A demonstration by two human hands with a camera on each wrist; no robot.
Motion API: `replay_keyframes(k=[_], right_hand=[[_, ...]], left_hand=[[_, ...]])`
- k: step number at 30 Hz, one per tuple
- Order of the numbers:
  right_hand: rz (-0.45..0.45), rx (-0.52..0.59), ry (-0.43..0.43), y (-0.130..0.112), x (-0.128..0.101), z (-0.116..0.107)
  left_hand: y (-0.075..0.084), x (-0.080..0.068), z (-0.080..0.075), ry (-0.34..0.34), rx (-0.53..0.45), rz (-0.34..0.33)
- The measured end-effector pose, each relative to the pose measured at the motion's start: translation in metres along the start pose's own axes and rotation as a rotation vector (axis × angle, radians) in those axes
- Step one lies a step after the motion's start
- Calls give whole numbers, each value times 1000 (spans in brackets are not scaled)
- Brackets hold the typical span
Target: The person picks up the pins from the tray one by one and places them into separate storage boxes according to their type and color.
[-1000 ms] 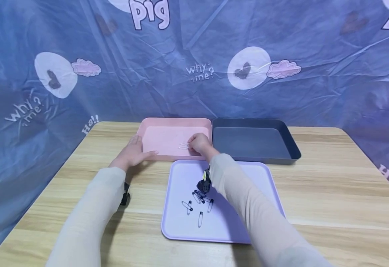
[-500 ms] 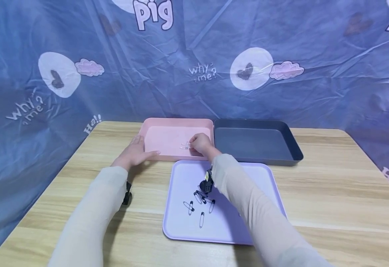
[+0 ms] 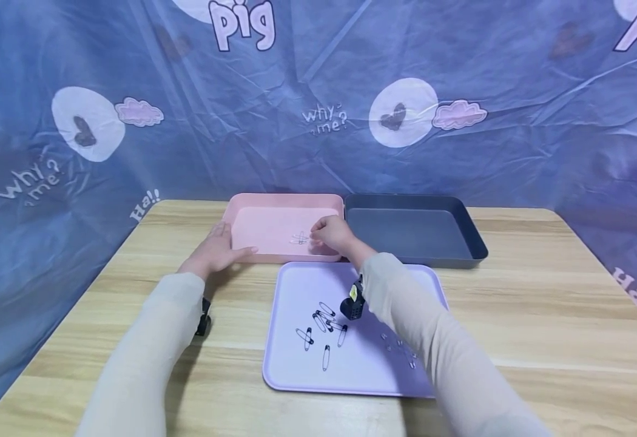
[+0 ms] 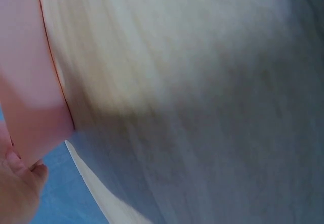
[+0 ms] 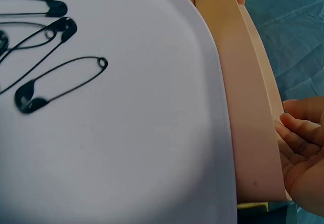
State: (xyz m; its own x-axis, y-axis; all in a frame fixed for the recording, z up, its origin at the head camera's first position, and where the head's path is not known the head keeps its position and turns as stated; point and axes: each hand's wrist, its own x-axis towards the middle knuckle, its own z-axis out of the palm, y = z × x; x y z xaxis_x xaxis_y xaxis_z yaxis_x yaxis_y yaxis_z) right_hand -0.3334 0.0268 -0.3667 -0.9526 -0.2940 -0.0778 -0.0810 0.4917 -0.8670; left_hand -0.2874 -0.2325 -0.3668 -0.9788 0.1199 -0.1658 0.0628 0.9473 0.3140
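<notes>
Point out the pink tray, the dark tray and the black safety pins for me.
pink tray (image 3: 264, 229): head view, bare floor left of centre.
dark tray (image 3: 406, 233): head view, middle of its floor.
black safety pins (image 3: 321, 325): head view, middle of the cluster on the lilac tray.

A blue backdrop cloth (image 3: 318, 91) behind the worktop carries pink lettering reading "pig" at top centre. White script reads "why me?" at centre and left, and "Ha!!" sits at lower left.

Two trays (image 3: 283, 203) (image 3: 414, 203) side by side behind the pin tray (image 3: 291, 364)
</notes>
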Motion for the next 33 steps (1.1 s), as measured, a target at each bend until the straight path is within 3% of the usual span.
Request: replay_keyframes(k=[19, 33], right_hand=[[47, 99, -31, -6, -40, -24], [-20, 216, -117, -6, -77, -39]], left_hand=[[2, -2, -1, 4, -10, 17], [0, -2, 0, 15, -18, 20]])
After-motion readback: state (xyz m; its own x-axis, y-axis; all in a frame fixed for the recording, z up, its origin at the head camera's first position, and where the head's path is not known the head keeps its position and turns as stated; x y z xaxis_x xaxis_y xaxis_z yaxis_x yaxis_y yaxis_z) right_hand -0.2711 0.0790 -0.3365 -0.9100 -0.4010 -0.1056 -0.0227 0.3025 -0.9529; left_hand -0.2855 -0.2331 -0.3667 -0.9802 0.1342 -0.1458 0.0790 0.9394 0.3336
